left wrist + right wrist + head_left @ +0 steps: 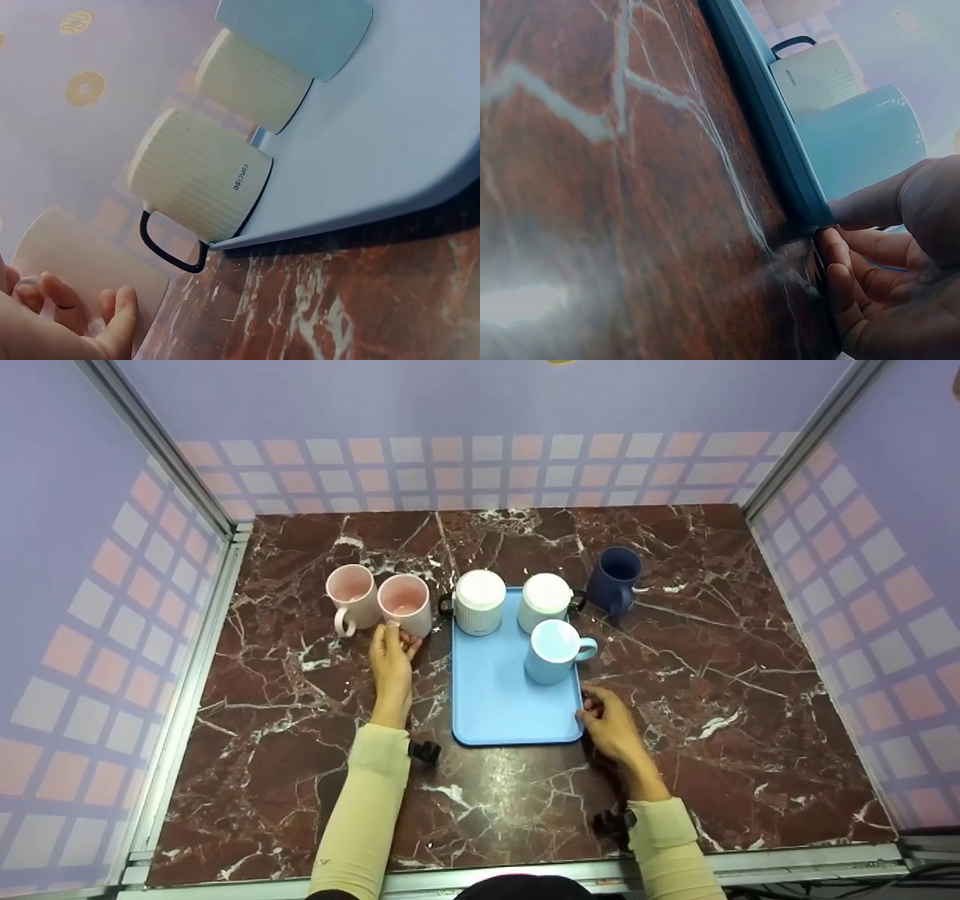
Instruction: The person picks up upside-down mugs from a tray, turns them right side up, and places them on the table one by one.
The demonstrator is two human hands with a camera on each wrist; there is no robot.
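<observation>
My left hand [391,664] pinches the near side of a pink mug [417,619], its handle mostly hidden behind the fingers. Close to its left stands a second pink mug [361,607], handle toward me. With my right hand [611,726] I grip the right edge of a light blue tray [491,697], thumb over the rim and fingers below, as the right wrist view shows. On the tray are a ribbed white mug with black handle [478,611], another white mug [537,615] and a light blue mug [551,660], its handle to the right.
A dark blue mug [613,576] stands on the table just beyond the tray's upper right corner. The dark red marbled tabletop [720,690] is bounded by a metal frame and lilac walls [495,405] with pink and white squares.
</observation>
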